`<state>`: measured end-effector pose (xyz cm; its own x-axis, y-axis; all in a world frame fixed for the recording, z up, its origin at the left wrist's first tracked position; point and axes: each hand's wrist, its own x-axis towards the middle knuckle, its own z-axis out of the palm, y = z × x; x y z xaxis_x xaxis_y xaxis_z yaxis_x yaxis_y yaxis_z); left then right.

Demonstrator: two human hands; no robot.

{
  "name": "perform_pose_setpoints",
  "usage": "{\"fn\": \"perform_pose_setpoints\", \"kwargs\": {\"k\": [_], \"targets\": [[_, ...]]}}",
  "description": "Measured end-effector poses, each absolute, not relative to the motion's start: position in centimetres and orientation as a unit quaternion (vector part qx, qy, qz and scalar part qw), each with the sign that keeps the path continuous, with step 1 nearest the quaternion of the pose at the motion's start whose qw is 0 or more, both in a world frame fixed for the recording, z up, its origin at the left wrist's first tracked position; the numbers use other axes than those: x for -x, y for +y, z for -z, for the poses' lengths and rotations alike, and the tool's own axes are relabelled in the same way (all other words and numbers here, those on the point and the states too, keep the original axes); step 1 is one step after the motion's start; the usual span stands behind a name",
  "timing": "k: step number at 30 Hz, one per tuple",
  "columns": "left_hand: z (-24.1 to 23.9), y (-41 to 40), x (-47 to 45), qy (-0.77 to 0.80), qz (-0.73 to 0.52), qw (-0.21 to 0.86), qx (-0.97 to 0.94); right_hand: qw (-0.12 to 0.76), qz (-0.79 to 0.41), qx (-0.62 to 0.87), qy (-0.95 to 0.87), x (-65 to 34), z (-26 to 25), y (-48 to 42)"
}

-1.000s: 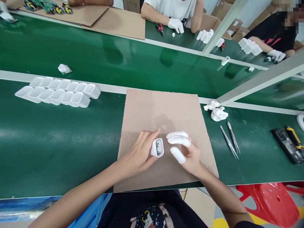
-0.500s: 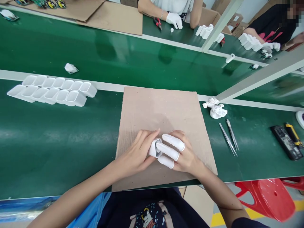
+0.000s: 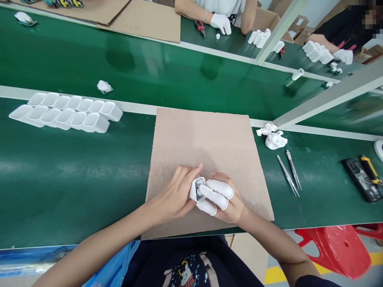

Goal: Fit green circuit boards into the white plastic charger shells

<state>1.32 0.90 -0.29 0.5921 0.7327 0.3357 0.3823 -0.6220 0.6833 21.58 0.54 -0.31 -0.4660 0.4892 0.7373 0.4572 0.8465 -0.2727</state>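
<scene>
My left hand is wrapped round a small white plastic housing, its open end turned to the right. Dark and metallic parts show inside that opening. White finger cots cover three digits of my right hand. One covered fingertip reaches into the opening, and the others close in at its rim, so the tips are partly hidden. Both hands are above a cardboard sheet on the green bench. Small dark specks lie on the cardboard just beyond my right hand.
Two rows of white housings stand at left. Tweezers, crumpled white tissue and a black device lie at right. Beyond runs a green conveyor belt carrying a small white item. Across it, co-workers sit; a post slants at right.
My right hand has shifted slightly down, and the housing's opening now shows more. Dark specks have appeared on the cardboard. Items on the belt have moved right.
</scene>
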Motion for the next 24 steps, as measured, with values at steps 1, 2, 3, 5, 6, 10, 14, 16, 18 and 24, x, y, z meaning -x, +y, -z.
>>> {"fn": "perform_pose_setpoints", "kwargs": {"k": [1,2,3,5,6,10,14,16,18,24], "targets": [[0.3,0.9,-1.4,0.328,-0.312,0.280,-0.847,0.437,-0.010,0.274,-0.856,-21.5,0.4,0.5],[0.4,0.9,-1.4,0.328,-0.312,0.279,-0.847,0.439,-0.001,0.272,-0.856,-21.5,0.4,0.5],[0.4,0.9,-1.4,0.331,-0.311,0.280,-0.846,0.441,0.009,0.270,-0.856,-21.4,0.4,0.5],[0.3,0.9,-1.4,0.336,-0.311,0.288,-0.841,0.438,0.024,0.274,-0.856,-21.4,0.3,0.6],[0.3,0.9,-1.5,0.338,-0.314,0.292,-0.838,0.438,0.028,0.278,-0.854,-21.5,0.2,0.6],[0.1,0.9,-1.6,0.343,-0.329,0.302,-0.826,0.446,0.039,0.296,-0.844,-21.8,-0.4,0.6],[0.2,0.7,-1.6,0.347,-0.330,0.302,-0.824,0.429,0.033,0.287,-0.856,-22.0,-0.4,0.4],[0.4,0.8,-1.5,0.350,-0.333,0.298,-0.824,0.429,0.025,0.279,-0.859,-21.7,0.0,0.5],[0.7,0.9,-1.5,0.359,-0.332,0.288,-0.823,0.436,0.025,0.269,-0.859,-21.1,0.4,0.6],[1.0,1.2,-1.9,0.416,-0.328,0.322,-0.785,0.411,-0.015,0.270,-0.871,-21.8,-0.9,1.9]]}}
